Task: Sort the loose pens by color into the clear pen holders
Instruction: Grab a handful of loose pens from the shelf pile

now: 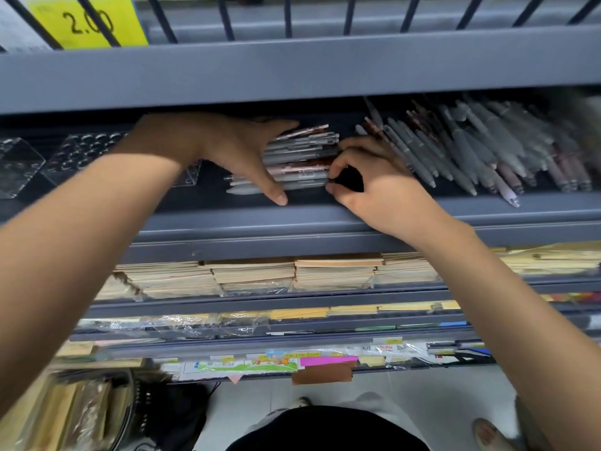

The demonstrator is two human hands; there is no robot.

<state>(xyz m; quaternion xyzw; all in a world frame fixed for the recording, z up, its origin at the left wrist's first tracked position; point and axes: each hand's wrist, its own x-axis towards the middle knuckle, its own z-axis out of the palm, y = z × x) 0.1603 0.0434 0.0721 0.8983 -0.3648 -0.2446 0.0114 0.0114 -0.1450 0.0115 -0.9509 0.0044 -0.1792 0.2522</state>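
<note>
Stacks of paper pads (pixel 253 273) lie below the bundle of pens (pixel 302 154) on the grey shelf (pixel 325 216). On the bundle's left half lies the left hand (pixel 234 151), grip wide with fingers straight, while the right hand (pixel 367 180) at its right end pinches the pen ends in a narrow grip. Right of the bundle lies a heap of loose pens (pixel 471 151); left of it stand clear pen holders (pixel 87 151).

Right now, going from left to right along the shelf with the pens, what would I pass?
Clear pen holders → left hand → stack of pens → right hand → heap of loose pens.
</note>
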